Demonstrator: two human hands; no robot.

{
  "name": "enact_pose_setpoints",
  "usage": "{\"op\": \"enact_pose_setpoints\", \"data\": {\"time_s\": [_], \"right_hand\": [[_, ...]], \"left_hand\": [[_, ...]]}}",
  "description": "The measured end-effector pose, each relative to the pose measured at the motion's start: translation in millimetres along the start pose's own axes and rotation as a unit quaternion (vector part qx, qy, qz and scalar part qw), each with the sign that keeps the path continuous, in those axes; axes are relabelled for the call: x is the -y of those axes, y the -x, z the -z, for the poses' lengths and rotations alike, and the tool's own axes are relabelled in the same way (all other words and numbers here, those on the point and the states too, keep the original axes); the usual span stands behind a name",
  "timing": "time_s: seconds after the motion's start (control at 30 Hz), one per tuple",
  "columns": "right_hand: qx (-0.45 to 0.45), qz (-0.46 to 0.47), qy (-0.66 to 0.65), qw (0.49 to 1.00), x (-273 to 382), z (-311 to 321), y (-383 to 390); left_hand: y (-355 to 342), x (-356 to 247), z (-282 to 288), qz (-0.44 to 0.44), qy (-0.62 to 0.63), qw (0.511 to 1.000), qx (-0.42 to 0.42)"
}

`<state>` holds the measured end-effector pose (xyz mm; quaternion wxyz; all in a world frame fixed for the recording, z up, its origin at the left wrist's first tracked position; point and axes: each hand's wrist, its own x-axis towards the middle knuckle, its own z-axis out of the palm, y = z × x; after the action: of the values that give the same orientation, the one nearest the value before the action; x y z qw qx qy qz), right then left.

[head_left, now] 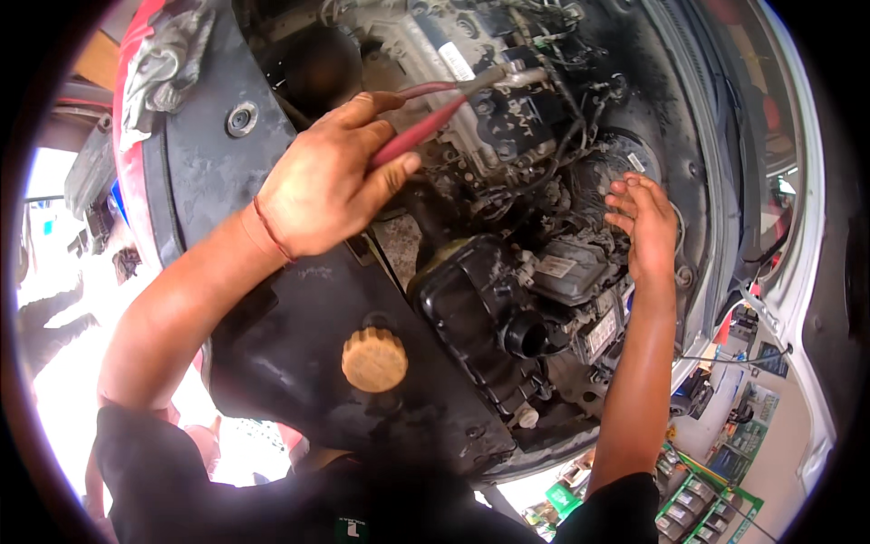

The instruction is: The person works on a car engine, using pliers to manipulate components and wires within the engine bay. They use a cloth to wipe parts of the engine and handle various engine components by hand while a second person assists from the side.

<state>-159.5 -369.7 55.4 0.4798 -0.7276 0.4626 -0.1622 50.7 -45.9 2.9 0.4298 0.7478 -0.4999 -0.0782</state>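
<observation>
Gripping red-handled pliers, the left hand keeps their nose on a hose fitting atop the engine; the right hand, open and empty, steadies against wiring by the engine's right edge.

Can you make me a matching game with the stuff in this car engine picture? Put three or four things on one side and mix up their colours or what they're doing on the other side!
Things:
1. pliers
2. round cap
3. left hand
4. right hand

Descriptions:
A. tan, sitting on the black cover
B. open, fingers reaching into the engine parts
C. red handles, metal tip at the engine
D. wrapped around the handles, red thread on its wrist

Pairs: 1-C, 2-A, 3-D, 4-B
</observation>
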Motion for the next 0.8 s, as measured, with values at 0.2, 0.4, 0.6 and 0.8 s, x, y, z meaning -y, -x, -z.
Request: {"op": "enact_pose_setpoints", "data": {"time_s": [0.2,0.4,0.6,0.8], "right_hand": [[0.125,0.014,-0.179,0.976,20,28,56],[0.199,0.077,-0.395,0.894,26,32,80],[0.081,0.057,-0.348,0.932,14,43,63],[0.129,-0.074,-0.479,0.865,-45,33,35]], "left_hand": [[-19,-85,10,-0.108,-0.072,0.991,-0.016],[-57,-194,-46,-0.131,0.011,0.991,-0.005],[-78,-226,-85,-0.142,-0.172,0.974,0.032],[-60,-227,-147,-0.119,-0.283,0.947,0.089]]}}
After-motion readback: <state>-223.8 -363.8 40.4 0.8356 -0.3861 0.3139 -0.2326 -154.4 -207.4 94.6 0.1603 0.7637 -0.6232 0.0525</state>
